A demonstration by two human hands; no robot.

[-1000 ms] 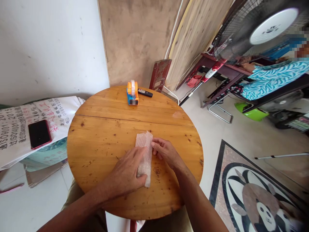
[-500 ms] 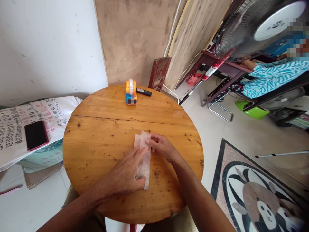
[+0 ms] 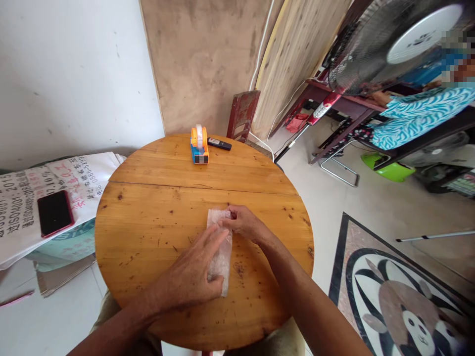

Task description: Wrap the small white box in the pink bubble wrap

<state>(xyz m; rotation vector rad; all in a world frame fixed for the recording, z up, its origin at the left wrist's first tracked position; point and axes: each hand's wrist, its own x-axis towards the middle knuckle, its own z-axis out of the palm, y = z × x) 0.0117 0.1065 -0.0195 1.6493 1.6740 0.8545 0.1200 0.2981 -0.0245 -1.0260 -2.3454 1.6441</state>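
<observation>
A big round wooden table point(image 3: 141, 212) stands by the wall point(image 3: 74, 79). Over its near half, the left hand point(image 3: 195, 269) rests on folded bubble wrap point(image 3: 219, 267), thumb and fingers wide apart. The right hand point(image 3: 245, 223) has its fingers almost closed, pinching the wrap's far end. I can't tell if anything is inside. Near the table's far edge, a tape holder point(image 3: 195, 154) has a roll of clear tape point(image 3: 199, 137) in it.

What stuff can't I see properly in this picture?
All in the head view:
Plastic wrap: partly hidden under the left hand.
Fan: its top is cut off by the upper edge.
White sack: its printing runs off the left edge.
Black gadget: its markings are too small to read.
</observation>
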